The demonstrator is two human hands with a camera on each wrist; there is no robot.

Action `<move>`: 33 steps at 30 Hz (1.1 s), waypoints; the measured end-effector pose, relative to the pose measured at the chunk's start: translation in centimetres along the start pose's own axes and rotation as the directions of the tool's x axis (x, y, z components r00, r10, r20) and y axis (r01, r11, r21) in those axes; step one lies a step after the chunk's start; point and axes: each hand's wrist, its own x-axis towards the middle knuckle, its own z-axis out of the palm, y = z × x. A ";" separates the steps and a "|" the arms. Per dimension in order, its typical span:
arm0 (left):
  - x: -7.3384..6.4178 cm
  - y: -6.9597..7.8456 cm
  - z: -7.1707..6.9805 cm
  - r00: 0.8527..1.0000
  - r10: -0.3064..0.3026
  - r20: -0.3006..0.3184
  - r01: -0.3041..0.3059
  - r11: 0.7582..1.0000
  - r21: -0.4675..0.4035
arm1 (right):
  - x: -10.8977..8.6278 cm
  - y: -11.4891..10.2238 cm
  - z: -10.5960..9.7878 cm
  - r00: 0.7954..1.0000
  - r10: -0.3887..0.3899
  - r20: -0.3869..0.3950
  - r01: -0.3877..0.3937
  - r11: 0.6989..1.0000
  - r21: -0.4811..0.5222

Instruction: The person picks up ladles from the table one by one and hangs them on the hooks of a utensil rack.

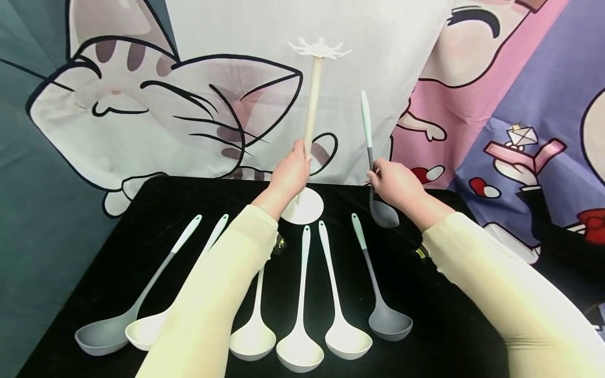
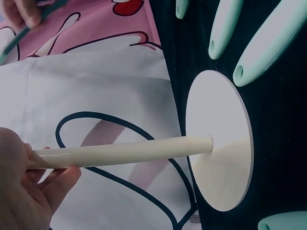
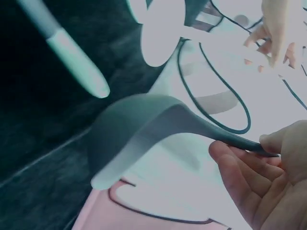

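My left hand [image 1: 289, 170] grips the pole of a cream-white stand [image 1: 312, 100], below the spiky ring of hooks at its top. The stand's round white base [image 2: 218, 182] is at the back edge of the black table. To the right, my right hand [image 1: 399, 181] pinches a grey ladle [image 1: 384, 214] by the grey shaft, under its mint handle. This ladle points handle up and bowl down, apart from the stand. In the right wrist view, thumb and fingers close on the shaft of the ladle [image 3: 139, 124]. The hooks carry nothing.
Several ladles lie in a row on the black table [image 1: 340, 273], handles pointing away: a grey ladle [image 1: 104, 333] at left, white ladles [image 1: 300, 352] in the middle, another grey ladle [image 1: 391, 321] at right. My left sleeve hides part of one. A cartoon-printed cloth [image 1: 227, 31] hangs behind.
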 end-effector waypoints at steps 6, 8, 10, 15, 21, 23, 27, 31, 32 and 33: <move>-0.1 0.0 0.2 1.000 0.002 -0.007 -0.002 1.000 -0.002 | 2.3 -1.9 -0.9 0.998 0.020 -0.057 -0.017 0.998 0.054; -0.1 -0.1 0.2 1.000 0.005 -0.009 -0.005 1.000 -0.007 | 2.9 -2.4 -1.2 0.997 0.033 -0.069 -0.027 0.996 0.080; -0.2 -0.1 0.2 1.000 0.003 -0.009 -0.003 1.000 -0.008 | 3.5 -2.8 -1.6 0.996 0.045 -0.077 -0.037 0.994 0.101; -0.2 -0.1 0.1 1.000 -0.009 -0.005 0.009 1.000 -0.005 | 4.5 -3.5 -2.1 0.992 0.056 -0.109 -0.041 0.990 0.134; 0.0 0.0 0.2 1.000 -0.005 0.002 0.005 1.000 -0.009 | 5.2 -3.8 -2.1 0.988 0.076 -0.133 -0.058 0.989 0.138; 0.0 0.0 0.2 1.000 -0.007 0.005 0.007 1.000 -0.007 | 5.3 -3.8 -2.0 0.986 0.078 -0.144 -0.058 0.989 0.137; -0.1 -0.1 0.2 1.000 -0.012 0.004 0.012 1.000 -0.002 | 5.6 -4.1 -1.9 0.983 0.079 -0.164 -0.055 0.988 0.145; -0.1 -0.1 0.2 1.000 -0.010 0.000 0.010 1.000 0.000 | 5.8 -4.3 -1.9 0.983 0.082 -0.161 -0.059 0.988 0.144; -0.1 -0.1 0.2 1.000 -0.008 -0.001 0.008 1.000 -0.002 | 5.8 -4.4 -1.9 0.984 0.082 -0.161 -0.059 0.988 0.144; 0.0 -0.2 0.2 1.000 -0.007 -0.001 0.007 1.000 -0.003 | 5.8 -4.4 -1.9 0.983 0.082 -0.162 -0.059 0.988 0.143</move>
